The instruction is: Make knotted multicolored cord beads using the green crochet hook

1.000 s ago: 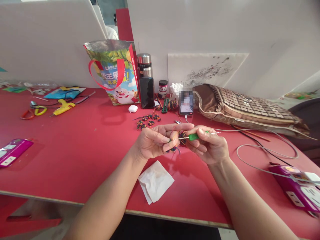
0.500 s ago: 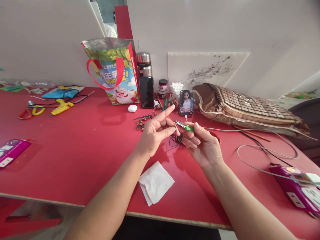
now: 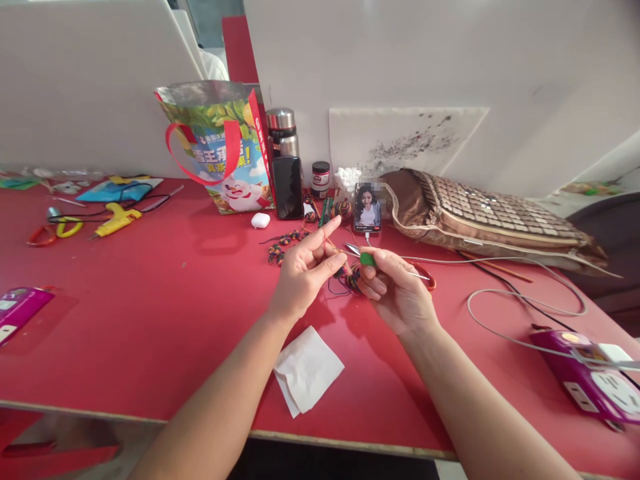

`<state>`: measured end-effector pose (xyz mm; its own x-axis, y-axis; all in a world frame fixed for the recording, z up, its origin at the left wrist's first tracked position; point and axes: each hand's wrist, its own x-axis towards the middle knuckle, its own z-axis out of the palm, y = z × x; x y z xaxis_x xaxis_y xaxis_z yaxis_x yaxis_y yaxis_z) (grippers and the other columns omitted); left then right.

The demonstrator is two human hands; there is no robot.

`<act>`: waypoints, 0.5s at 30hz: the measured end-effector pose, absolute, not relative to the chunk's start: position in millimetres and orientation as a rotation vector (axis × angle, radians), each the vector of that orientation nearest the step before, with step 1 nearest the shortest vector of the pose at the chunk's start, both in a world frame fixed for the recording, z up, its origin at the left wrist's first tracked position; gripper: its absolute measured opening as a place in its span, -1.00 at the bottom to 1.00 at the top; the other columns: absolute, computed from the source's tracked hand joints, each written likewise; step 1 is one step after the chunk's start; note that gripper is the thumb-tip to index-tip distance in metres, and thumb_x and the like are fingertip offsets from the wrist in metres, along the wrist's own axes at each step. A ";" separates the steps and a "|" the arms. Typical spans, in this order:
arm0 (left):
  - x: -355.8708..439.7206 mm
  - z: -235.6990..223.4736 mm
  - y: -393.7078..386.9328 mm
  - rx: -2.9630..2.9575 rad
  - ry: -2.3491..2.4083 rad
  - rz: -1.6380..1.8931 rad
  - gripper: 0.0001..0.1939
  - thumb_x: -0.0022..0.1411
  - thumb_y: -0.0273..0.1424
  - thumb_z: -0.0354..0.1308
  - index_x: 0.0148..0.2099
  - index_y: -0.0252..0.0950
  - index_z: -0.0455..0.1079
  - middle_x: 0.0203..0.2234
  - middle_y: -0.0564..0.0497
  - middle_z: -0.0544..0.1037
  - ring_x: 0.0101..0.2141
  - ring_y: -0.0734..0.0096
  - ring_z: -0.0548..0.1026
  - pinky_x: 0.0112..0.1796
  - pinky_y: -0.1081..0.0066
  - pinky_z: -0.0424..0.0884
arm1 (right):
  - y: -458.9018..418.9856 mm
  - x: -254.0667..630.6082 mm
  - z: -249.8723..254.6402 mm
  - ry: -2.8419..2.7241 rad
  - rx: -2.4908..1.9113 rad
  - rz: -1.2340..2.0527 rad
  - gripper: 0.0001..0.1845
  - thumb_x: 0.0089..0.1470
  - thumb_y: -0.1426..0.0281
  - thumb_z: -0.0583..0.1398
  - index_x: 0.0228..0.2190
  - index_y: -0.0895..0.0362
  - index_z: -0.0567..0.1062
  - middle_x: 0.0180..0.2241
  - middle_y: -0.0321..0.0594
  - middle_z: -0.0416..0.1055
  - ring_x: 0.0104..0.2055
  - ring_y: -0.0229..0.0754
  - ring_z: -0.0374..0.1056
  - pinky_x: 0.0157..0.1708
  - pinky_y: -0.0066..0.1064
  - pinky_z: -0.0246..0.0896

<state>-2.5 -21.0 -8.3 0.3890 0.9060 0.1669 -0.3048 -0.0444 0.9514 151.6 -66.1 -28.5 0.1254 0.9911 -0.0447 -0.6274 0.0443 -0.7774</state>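
"Where's the crochet hook (image 3: 369, 259)?"

"In the right hand (image 3: 406, 293), near the middle. The thumb and fingers are closed on its green grip, and thin metal pokes out at about 4 o'clock."

"Is it heavy?"

"I think it's light and stiff. The grip looks best to hold, because the metal may be slippery and its tip could snag."

"What about the left hand (image 3: 299, 272)?"

"Its thumb and a finger are pinched on the colorful yarn (image 3: 336, 251), and one finger sticks out. That's at 9 o'clock from the grip. Yarn should be soft and bendy, so pinch it gently. A hard tug could pull the loops tight."

"What's close by?"

"A yarn ball (image 3: 355, 279) sits just below the grip, at about 7 o'clock. The little crocheted pieces (image 3: 275, 253) lie at 9 o'clock, past the left hand. The lit phone (image 3: 368, 212) stands at 12."

"And farther out?"

"The folded tissue (image 3: 309, 370) is at 7 o'clock, and the picture tote bag (image 3: 240, 193) is at 10. The yellow glue gun (image 3: 119, 220) is way over at 9, and the purple power strip (image 3: 575, 383) is at 4. They're all on the red table (image 3: 200, 347)."
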 end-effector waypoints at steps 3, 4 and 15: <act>-3.1 -11.5 -20.7 1.229 0.619 1.096 -0.41 0.18 -0.44 0.32 0.27 -0.18 0.45 -0.52 0.15 0.45 -0.46 0.49 0.48 -0.27 0.43 0.40 | -66.5 148.2 -29.1 -0.633 -0.780 1.371 -0.80 -0.02 0.26 0.40 -0.34 0.11 0.70 -0.58 -0.31 0.38 -0.64 -0.40 -0.01 -0.65 -0.47 -0.05; -3.2 -12.1 -20.7 1.224 0.618 1.088 -0.41 0.17 -0.45 0.30 0.27 -0.19 0.46 -0.53 0.15 0.43 -0.49 0.50 0.47 -0.31 0.44 0.38 | -66.6 147.1 -29.7 -0.645 -0.790 1.370 -0.79 -0.02 0.25 0.40 -0.35 0.11 0.70 -0.58 -0.31 0.38 -0.64 -0.40 0.01 -0.65 -0.47 -0.04; -4.3 -11.2 -17.4 1.117 0.666 1.084 -0.42 0.11 -0.51 0.21 0.21 -0.21 0.52 -0.60 0.17 0.38 -0.61 0.58 0.38 -0.45 0.48 0.29 | -67.7 150.2 -34.0 -1.013 -1.194 0.828 -0.56 0.16 0.07 0.31 0.01 -0.01 0.57 -0.06 -0.13 0.48 -0.09 -0.12 0.45 -0.07 -0.25 0.40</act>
